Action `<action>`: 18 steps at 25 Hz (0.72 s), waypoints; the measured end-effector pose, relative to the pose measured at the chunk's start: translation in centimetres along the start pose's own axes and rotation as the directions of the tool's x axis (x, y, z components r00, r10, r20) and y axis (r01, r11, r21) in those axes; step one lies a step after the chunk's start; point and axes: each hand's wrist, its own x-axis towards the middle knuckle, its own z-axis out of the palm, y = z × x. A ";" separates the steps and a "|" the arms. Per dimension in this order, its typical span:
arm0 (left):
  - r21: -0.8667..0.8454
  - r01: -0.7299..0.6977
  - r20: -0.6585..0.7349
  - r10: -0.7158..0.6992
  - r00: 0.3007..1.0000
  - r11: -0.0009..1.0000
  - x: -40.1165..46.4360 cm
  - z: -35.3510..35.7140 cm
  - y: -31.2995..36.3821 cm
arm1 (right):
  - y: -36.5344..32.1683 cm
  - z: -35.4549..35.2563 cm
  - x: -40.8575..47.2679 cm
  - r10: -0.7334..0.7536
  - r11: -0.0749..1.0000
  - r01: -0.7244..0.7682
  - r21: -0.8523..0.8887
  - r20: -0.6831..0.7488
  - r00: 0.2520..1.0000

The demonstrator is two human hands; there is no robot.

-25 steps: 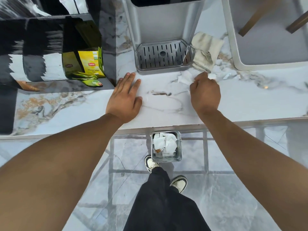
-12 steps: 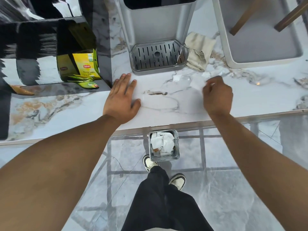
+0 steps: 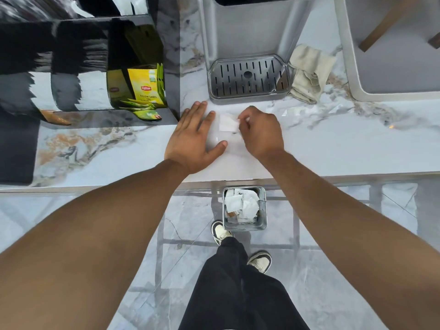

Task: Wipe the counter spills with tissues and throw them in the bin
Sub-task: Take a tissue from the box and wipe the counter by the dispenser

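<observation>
A white tissue [image 3: 228, 123] lies on the marble counter [image 3: 333, 148], pinched at its right edge by my right hand [image 3: 260, 133]. Just left of the tissue, my left hand [image 3: 194, 136] rests flat on the counter with fingers spread. A few wet, glossy smears [image 3: 295, 112] show on the counter to the right of my right hand. On the floor below the counter edge stands a small metal bin [image 3: 263, 210] holding several crumpled white tissues.
A grey machine with a slotted drip tray [image 3: 247, 78] stands behind my hands. A beige cloth [image 3: 309, 73] lies beside it. A yellow Lipton tea box [image 3: 142, 88] sits in a black organiser at left. A grey tray [image 3: 352, 84] is at back right.
My right hand has swept left across the counter with the tissue, from near the beige cloth to beside my left hand. The left hand has stayed flat in place.
</observation>
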 end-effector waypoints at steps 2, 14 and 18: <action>-0.021 -0.013 -0.026 0.012 1.000 1.000 0.0 0.2 0.0 | -1.1 0.2 1.2 -0.174 0.985 0.173 0.018 0.118 0.978; -0.005 -0.029 -0.029 0.029 0.999 1.000 -0.1 0.1 -0.1 | 3.7 -2.4 -4.6 -0.437 0.890 0.456 0.016 0.318 0.841; -0.005 -0.028 -0.027 0.028 0.999 1.000 -0.2 0.1 -0.1 | 4.3 -4.2 -6.8 -0.446 0.879 0.474 0.055 0.451 0.773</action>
